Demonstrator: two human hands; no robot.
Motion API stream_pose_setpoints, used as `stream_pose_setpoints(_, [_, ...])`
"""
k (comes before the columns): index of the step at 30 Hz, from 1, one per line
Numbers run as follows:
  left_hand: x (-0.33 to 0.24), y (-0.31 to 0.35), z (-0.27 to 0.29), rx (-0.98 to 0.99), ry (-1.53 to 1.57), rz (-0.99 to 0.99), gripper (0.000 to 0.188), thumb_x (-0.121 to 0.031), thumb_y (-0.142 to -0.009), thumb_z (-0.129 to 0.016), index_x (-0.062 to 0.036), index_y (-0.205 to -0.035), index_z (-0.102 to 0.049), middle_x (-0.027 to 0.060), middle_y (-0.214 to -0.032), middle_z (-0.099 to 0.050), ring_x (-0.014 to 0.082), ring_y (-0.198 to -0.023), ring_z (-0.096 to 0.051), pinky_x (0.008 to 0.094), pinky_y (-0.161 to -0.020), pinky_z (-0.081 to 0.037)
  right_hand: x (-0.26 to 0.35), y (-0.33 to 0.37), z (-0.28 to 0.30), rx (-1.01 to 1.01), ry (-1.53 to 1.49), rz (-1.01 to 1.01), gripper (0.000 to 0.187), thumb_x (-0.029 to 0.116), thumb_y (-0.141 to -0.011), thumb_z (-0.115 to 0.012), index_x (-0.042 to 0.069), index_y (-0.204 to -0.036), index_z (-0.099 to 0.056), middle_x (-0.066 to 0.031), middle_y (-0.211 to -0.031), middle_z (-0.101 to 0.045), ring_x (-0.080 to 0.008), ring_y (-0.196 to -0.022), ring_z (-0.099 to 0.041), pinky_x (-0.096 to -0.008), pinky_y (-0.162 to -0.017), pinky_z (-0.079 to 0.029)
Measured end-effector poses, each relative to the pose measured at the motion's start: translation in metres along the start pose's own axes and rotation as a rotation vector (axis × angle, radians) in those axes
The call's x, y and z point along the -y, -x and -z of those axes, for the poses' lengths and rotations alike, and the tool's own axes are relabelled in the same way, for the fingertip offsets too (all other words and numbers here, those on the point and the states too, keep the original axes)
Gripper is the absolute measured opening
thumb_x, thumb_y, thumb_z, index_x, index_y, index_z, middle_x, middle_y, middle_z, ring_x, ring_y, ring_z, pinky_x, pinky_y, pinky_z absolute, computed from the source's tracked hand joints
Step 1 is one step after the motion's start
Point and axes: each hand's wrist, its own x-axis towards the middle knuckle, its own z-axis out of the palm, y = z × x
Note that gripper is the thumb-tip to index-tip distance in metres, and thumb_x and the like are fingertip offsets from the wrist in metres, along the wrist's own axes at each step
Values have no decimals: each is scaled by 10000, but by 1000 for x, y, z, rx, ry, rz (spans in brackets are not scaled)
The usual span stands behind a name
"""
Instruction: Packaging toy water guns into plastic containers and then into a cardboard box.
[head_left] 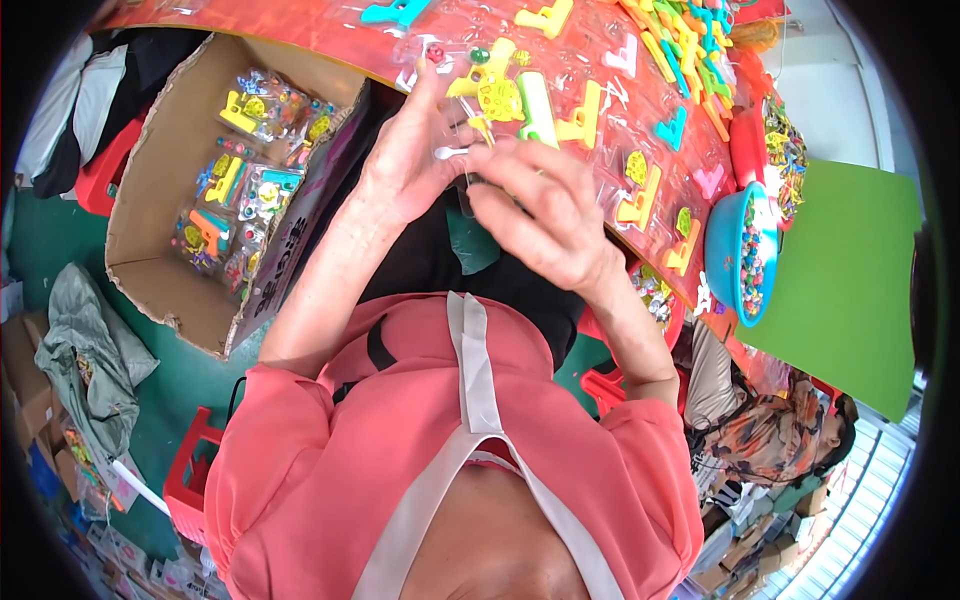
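My left hand (408, 155) grips the left edge of a clear plastic blister pack (462, 78), its thumb pointing up along the side. Inside lie a yellow toy pistol (492, 68), a yellow round patterned piece (500, 100), a light green magazine-shaped piece (537, 108) and small coloured balls. Over the pack's near side, my right hand (540, 205) has its fingers bent and pressed together. By its fingertips are a small yellow piece (481, 124) and a white one (450, 153); the fingers hide whether they hold anything.
The red table (300, 25) carries several blister packs with toy pistols, a heap of coloured toy parts (690, 50) and a blue basin (727, 255) of small balls. A cardboard box (150, 230) of filled packs stands left. Another person (770, 430) is at lower right.
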Motion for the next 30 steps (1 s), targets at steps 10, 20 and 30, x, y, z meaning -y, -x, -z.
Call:
stream_pose_setpoints(10, [3, -3, 3, 142, 39, 36, 697, -604, -981, -389, -103, -1459, -317, 175, -1234, -547, 296, -1006, -625, 418, -841, -553, 2, 1, -4, 168, -278, 11, 261, 43, -669, -688, 24, -926, -641, -112, -1108, -623, -262, -1052, -606, -348, -874, -545])
stream_pose_setpoints(20, [-1, 4, -7, 14, 60, 16, 694, -568, -1003, -368, -44, -1458, -363, 88, -1210, -574, 189, -1127, -570, 338, -953, -480, -3, 5, -3, 355, -184, 1, 261, 119, -682, -667, 42, -930, -635, -85, -1097, -628, -253, -1115, -565, -396, -889, -480])
stream_pose_setpoints(30, [-1, 6, 1, 26, 27, 52, 685, -595, -989, -373, -83, -1444, -380, 95, -1218, -572, 194, -1077, -590, 347, -890, -503, -8, 9, -8, 242, -220, -371, 349, 137, -709, -769, 85, -1038, -664, -59, -1173, -600, -284, -1111, -548, -410, -892, -457])
